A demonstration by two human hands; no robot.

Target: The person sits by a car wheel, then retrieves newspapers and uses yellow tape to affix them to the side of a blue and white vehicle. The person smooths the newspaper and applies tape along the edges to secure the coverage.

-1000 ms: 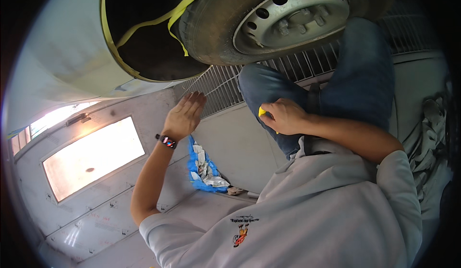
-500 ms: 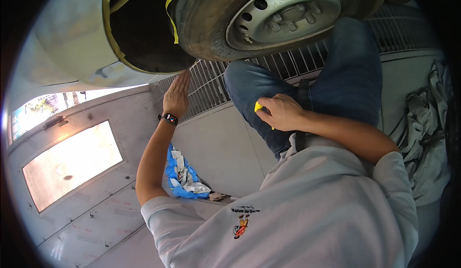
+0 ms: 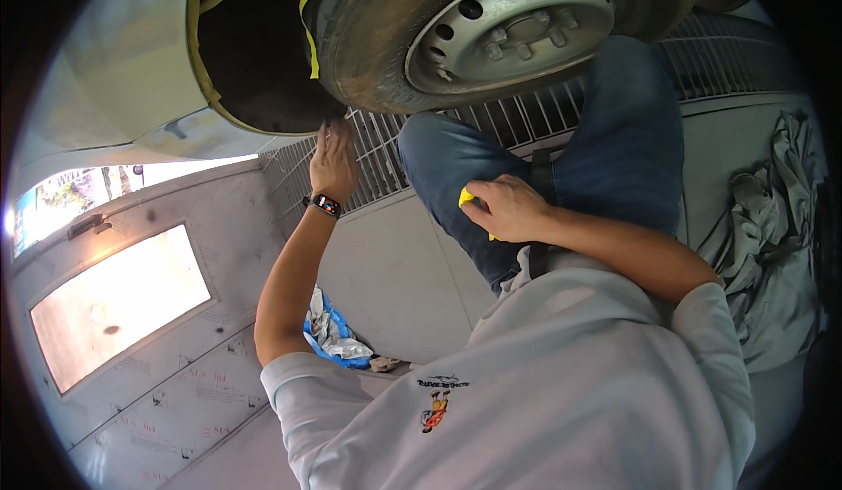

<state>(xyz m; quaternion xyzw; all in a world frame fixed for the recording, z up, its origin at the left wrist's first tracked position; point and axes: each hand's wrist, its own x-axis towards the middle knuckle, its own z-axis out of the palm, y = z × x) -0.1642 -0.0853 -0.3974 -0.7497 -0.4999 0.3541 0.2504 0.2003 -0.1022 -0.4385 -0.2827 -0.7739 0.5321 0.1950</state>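
Note:
My left hand (image 3: pixel 335 164) is raised to the lower edge of the wheel arch, its fingers stretched out and close together against or just under the rim. Yellow masking tape (image 3: pixel 207 78) lines the arch edge, and a loose strip (image 3: pixel 310 29) dangles in the dark opening beside the tyre (image 3: pixel 368 60). Over my lap, my right hand (image 3: pixel 509 209) is closed around what looks like a roll of yellow tape (image 3: pixel 465 197). Most of that roll is hidden by the fingers and palm; only yellow bits show at two sides.
The steel wheel (image 3: pixel 517 34) hangs just ahead of my knees. Beneath it runs a metal floor grate (image 3: pixel 381 152). A blue bag with crumpled paper (image 3: pixel 338 332) lies at left, grey cloth (image 3: pixel 763 236) at right. A panel with a bright window (image 3: pixel 123 306) stands far left.
My left hand has shifted slightly right along the arch edge, its wrist turning a little. My right hand keeps its hold over my lap. The whole view has shifted slightly.

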